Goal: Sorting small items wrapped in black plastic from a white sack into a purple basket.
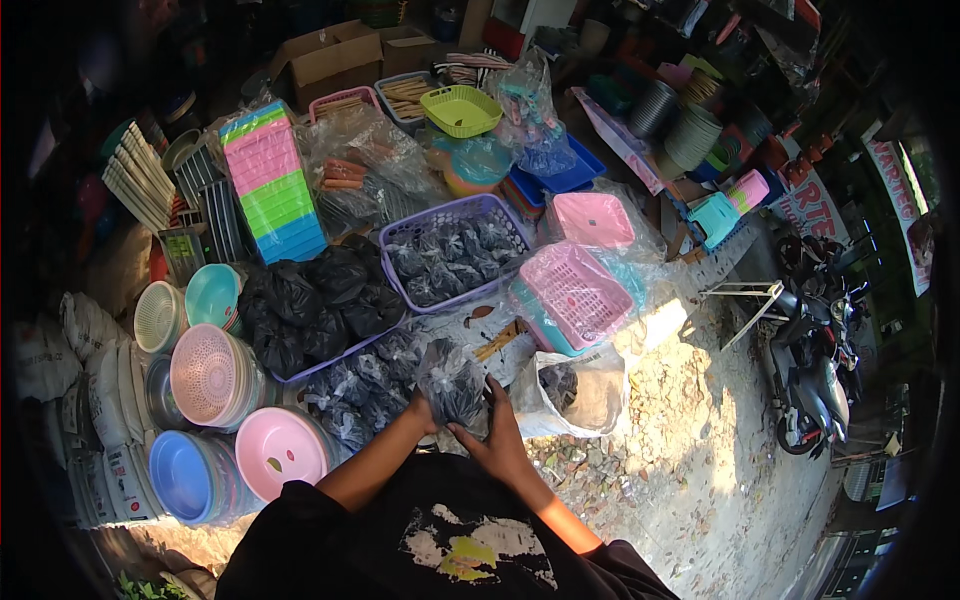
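Note:
A clear plastic bag of black lumps (451, 381), which look like charcoal, is held between my two hands. My left hand (422, 414) grips its left side, partly hidden behind it. On the other side, my right hand (493, 439) has its thumb at the lower edge and its fingers along the right. Several similar filled bags (346, 397) lie just left of my hands. Beyond them, a purple plastic basket (459, 301) holds more such bags. Black plastic bags (319, 289) are heaped to its left. Right of my hands stands an open white sack (592, 427) with dark content inside.
Wrapped pink and teal baskets (577, 296) stand beyond the sack. Stacked plastic basins (281, 454) and colanders (204, 375) crowd the left. A tall stack of coloured containers (274, 180) rises behind the black bags. At far right a motorcycle (814, 360) is parked on the pavement.

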Available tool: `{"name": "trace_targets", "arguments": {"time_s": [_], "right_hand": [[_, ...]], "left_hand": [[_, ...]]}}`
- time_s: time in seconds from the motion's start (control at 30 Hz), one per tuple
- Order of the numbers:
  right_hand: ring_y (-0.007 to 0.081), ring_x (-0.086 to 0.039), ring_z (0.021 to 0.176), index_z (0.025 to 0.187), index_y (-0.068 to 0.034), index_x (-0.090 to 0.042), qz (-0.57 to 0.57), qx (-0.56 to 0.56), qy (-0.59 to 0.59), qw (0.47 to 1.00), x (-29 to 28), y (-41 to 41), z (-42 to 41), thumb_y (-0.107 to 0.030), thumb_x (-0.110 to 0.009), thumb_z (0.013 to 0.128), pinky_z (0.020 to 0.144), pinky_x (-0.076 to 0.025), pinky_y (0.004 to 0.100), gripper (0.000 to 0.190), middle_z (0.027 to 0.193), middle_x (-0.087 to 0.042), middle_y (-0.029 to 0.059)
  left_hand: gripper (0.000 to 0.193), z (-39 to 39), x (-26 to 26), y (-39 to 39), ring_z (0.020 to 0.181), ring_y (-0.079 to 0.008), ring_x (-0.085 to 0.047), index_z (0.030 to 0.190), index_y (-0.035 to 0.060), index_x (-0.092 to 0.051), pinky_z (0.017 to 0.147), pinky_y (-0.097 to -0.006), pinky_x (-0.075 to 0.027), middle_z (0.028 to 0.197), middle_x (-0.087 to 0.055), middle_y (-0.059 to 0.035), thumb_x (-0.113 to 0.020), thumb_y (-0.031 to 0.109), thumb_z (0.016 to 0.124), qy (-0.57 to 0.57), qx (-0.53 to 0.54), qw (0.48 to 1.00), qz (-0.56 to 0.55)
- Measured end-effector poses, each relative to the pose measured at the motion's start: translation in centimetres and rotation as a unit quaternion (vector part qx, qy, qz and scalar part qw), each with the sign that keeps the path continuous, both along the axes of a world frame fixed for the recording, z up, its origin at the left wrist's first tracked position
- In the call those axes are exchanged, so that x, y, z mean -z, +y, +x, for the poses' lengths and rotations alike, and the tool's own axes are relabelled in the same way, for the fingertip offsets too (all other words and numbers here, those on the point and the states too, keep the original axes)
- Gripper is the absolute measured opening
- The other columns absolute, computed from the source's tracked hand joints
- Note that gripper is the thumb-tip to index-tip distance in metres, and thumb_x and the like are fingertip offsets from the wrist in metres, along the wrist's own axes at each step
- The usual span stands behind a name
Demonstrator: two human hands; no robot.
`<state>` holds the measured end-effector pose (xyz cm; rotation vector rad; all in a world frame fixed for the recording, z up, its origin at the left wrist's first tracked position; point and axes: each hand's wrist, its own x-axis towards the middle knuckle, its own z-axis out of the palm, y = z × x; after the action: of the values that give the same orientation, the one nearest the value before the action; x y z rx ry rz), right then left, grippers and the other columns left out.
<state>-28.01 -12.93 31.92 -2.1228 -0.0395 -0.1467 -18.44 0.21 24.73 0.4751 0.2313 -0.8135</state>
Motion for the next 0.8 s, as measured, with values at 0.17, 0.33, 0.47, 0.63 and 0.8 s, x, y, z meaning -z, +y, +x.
{"name": "trace_targets", "arguments": {"time_s": [0.17,0.33,0.47,0.63,0.8], "right_hand": [[0.0389,-0.04,0.129,0.142,0.005,-0.024,-0.08,-0.012,-0.036,0.996,-1.4,0.1,0.5,-0.025,-0.084,0.071,0.107,-0.035,0.0423,0.097,0.138,-0.036,0.0281],[0.04,-0.04,0.129,0.141,0.004,-0.026,-0.074,0.002,-0.031,0.997,-2.8,1.4,1.9,-0.03,-0.081,0.073,0.107,-0.034,0.0436,0.094,0.138,-0.036,0.0277],[0.0393,-0.046,0.123,0.135,0.004,-0.039,-0.043,0.08,-0.019,0.996,-2.4,1.8,3.3,-0.027,-0.075,0.079,0.103,-0.037,0.0426,0.073,0.129,-0.047,0.0266],[0.0352,-0.06,0.106,0.126,0.003,-0.05,0.015,0.158,-0.106,0.982,1.9,-1.4,4.6,-0.025,-0.07,0.085,0.092,-0.045,0.0407,0.054,0.112,-0.061,0.0213],[0.0207,-0.065,0.094,0.117,-0.002,-0.056,0.578,0.211,0.139,0.776,1.0,-5.2,5.2,-0.021,-0.06,0.094,0.079,-0.054,0.0338,0.03,0.105,-0.066,0.011]], "left_hand": [[0.059,-0.3,1.2,-0.3,0.1,-0.0231,-0.063,0.124,0.0114,-0.055,0.087,-0.0401,-0.053,0.111,-0.064,-0.0072,-0.037,0.059,0.095,0.012,-0.026,0.999,0.016],[0.064,-1.2,1.5,-1.8,0.108,-0.0225,-0.059,0.125,0.0089,-0.052,0.093,-0.0374,-0.048,0.116,-0.06,-0.008,-0.036,0.063,0.095,0.006,-0.028,0.996,-0.081],[0.075,-2.3,-1.5,-3.0,0.117,-0.0224,-0.053,0.136,0.0084,-0.042,0.1,-0.0369,-0.041,0.127,-0.054,-0.0074,-0.031,0.068,0.093,-0.049,-0.011,0.994,0.092],[0.084,-2.4,-5.8,-2.7,0.129,-0.0223,-0.042,0.145,0.0083,-0.032,0.108,-0.0376,-0.031,0.139,-0.044,-0.01,-0.02,0.072,0.092,-0.083,-0.02,0.993,0.083],[0.087,-2.6,-7.3,-1.9,0.135,-0.0291,-0.033,0.151,0.0129,-0.02,0.108,-0.0495,-0.026,0.148,-0.032,-0.0133,-0.022,0.074,0.09,-0.143,0.056,0.984,0.088]]}}
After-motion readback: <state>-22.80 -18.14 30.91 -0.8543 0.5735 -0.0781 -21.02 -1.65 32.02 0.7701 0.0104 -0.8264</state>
